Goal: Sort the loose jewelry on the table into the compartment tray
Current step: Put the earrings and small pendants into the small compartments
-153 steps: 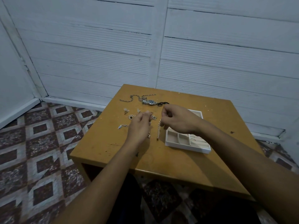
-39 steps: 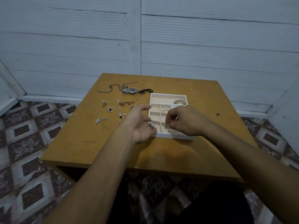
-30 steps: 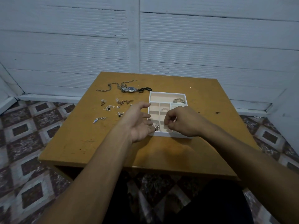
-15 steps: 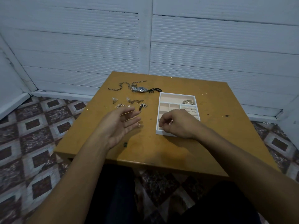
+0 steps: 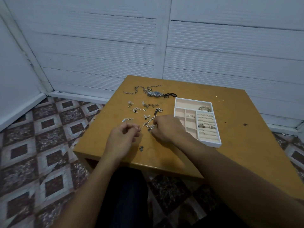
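A white compartment tray (image 5: 189,103) sits on the right half of the wooden table (image 5: 230,137), with rings in its slotted right column and a bangle at its back. Loose silver pieces lie left of it: a watch (image 5: 155,93), a long chain (image 5: 136,91) and several small earrings and charms (image 5: 139,109). A thin silver chain with beads (image 5: 148,123) lies between my hands. My left hand (image 5: 122,137) pinches its left end. My right hand (image 5: 167,127) pinches the beaded part, left of the tray.
The table stands in a corner of white panelled walls, over a patterned tile floor (image 5: 41,145). A small black mark (image 5: 141,148) is drawn on the table near its front edge. My dark-clothed legs are below the table edge.
My right hand has left the tray and moved left to the beaded chain. My left hand, open half a second ago, now pinches the chain's end.
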